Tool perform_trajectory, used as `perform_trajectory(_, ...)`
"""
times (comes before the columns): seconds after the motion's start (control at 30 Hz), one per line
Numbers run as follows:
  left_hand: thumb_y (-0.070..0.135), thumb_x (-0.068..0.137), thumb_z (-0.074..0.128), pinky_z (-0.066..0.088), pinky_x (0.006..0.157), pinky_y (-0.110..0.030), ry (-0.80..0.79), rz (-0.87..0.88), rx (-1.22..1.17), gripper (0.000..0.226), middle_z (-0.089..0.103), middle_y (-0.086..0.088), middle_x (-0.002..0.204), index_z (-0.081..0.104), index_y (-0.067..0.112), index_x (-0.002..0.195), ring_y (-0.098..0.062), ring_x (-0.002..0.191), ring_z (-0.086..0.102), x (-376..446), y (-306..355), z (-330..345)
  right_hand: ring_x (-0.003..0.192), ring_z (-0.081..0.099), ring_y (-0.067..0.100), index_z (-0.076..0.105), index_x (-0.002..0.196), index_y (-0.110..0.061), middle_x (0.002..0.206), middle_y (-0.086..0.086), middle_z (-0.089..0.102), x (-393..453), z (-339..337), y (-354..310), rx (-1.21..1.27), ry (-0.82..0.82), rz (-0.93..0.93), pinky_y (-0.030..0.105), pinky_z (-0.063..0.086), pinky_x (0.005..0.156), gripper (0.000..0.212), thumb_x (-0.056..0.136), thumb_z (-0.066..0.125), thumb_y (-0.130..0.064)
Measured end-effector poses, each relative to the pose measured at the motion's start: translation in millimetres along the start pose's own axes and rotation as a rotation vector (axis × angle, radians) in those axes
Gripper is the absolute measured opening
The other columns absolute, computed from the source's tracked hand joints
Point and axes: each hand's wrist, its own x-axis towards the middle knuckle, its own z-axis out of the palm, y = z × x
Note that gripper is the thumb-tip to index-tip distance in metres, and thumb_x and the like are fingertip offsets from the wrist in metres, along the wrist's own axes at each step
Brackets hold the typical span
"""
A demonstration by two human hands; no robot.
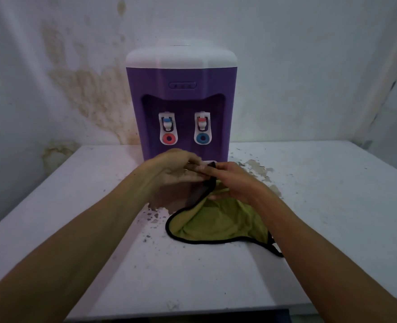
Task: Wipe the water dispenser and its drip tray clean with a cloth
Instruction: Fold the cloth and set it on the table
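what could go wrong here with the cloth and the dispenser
Both the left hand and right hand pinch one corner of the cloth, so the rest drags over flaking paint on the table and may carry grit onto the dispenser. Wiping near the taps might press a lever.

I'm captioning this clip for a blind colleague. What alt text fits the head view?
Two bare hands meet in front of a purple water dispenser with a white top, the left hand and right hand both pinching one end of a green cloth edged in black. The rest of the cloth drapes on a white table with flaking paint.
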Motion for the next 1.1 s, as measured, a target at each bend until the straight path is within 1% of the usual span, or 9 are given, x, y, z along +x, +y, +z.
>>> perform_trajectory(0.07, 0.011, 0.095, 0.058, 0.060, 0.085, -0.035, 0.031, 0.031, 0.160, 0.020, 0.078, -0.010, 0.095, 0.074, 0.001, 0.104, -0.023, 0.090, 0.075, 4, -7, 4, 0.086, 0.075, 0.023, 0.073, 0.107, -0.009, 0.101, 0.009, 0.075, -1, -12, 5, 0.058, 0.068, 0.012, 0.040, 0.063, 0.073, 0.026, 0.096, 0.068, -0.032)
perform_trajectory(0.13, 0.025, 0.088, 0.067, 0.054, 0.071, -0.033, 0.021, 0.007, 0.347, 0.020, 0.074, -0.005, 0.082, 0.072, 0.007, 0.094, -0.021, 0.076, 0.068, 9, -22, 7, 0.082, 0.075, 0.025, 0.070, 0.108, -0.004, 0.101, 0.013, 0.074, -2, -23, 8, 0.107, 0.128, 0.028, 0.038, 0.063, 0.071, 0.022, 0.100, 0.063, -0.024)
perform_trajectory(0.23, 0.065, 0.067, 0.077, 0.057, 0.067, -0.036, -0.072, -0.046, 0.893, 0.052, 0.073, -0.003, 0.088, 0.070, 0.021, 0.093, -0.021, 0.081, 0.069, 9, -47, 9, 0.082, 0.075, 0.027, 0.069, 0.109, -0.002, 0.106, 0.015, 0.074, -2, -33, 11, 0.123, 0.154, 0.041, 0.037, 0.062, 0.071, 0.022, 0.100, 0.062, -0.021)
perform_trajectory(0.33, 0.077, 0.057, 0.074, 0.055, 0.070, -0.036, 0.055, 0.118, 1.265, 0.057, 0.069, 0.005, 0.084, 0.061, 0.028, 0.084, -0.016, 0.079, 0.064, 10, -65, 10, 0.086, 0.076, 0.033, 0.067, 0.110, -0.003, 0.107, 0.016, 0.073, -3, -40, 15, 0.079, 0.172, 0.049, 0.038, 0.063, 0.068, 0.022, 0.101, 0.061, -0.022)
perform_trajectory(0.47, 0.050, 0.074, 0.080, 0.042, 0.062, -0.031, 0.076, 0.214, 1.346, 0.039, 0.059, 0.004, 0.080, 0.049, 0.027, 0.078, -0.017, 0.079, 0.058, 3, -65, 11, 0.082, 0.076, 0.027, 0.067, 0.110, -0.005, 0.105, 0.016, 0.071, -3, -51, 22, 0.051, 0.207, 0.057, 0.035, 0.062, 0.062, 0.019, 0.102, 0.059, -0.020)
perform_trajectory(0.63, 0.056, 0.077, 0.078, 0.052, 0.075, -0.036, 0.015, 0.107, 1.416, 0.043, 0.055, 0.003, 0.082, 0.047, 0.026, 0.079, -0.020, 0.085, 0.059, -4, -56, 14, 0.080, 0.072, 0.025, 0.069, 0.117, -0.010, 0.105, 0.014, 0.069, -3, -60, 27, 0.055, 0.183, 0.042, 0.039, 0.063, 0.072, 0.021, 0.104, 0.052, -0.014)
perform_trajectory(0.7, 0.050, 0.078, 0.078, 0.051, 0.070, -0.035, -0.014, 0.087, 1.417, 0.040, 0.054, 0.003, 0.080, 0.047, 0.024, 0.077, -0.019, 0.080, 0.059, -5, -55, 12, 0.081, 0.072, 0.025, 0.068, 0.120, -0.013, 0.109, 0.014, 0.069, -4, -61, 28, 0.072, 0.169, 0.040, 0.039, 0.063, 0.073, 0.023, 0.105, 0.051, -0.013)
perform_trajectory(0.9, 0.028, 0.075, 0.079, 0.038, 0.057, -0.030, -0.055, -0.006, 0.987, 0.035, 0.046, 0.000, 0.057, 0.052, 0.020, 0.054, -0.018, 0.062, 0.046, -5, -50, 6, 0.079, 0.070, 0.025, 0.067, 0.120, -0.015, 0.106, 0.013, 0.068, 0, -60, 30, 0.104, 0.174, 0.035, 0.040, 0.063, 0.073, 0.023, 0.106, 0.050, -0.017)
perform_trajectory(1.1, 0.027, 0.084, 0.074, 0.046, 0.052, -0.022, -0.082, -0.098, 0.807, 0.020, 0.056, 0.002, 0.060, 0.067, 0.018, 0.067, -0.012, 0.059, 0.053, -14, -41, 11, 0.077, 0.067, 0.023, 0.067, 0.117, -0.018, 0.095, 0.012, 0.065, 7, -60, 33, 0.072, 0.209, 0.070, 0.038, 0.062, 0.068, 0.021, 0.106, 0.049, -0.017)
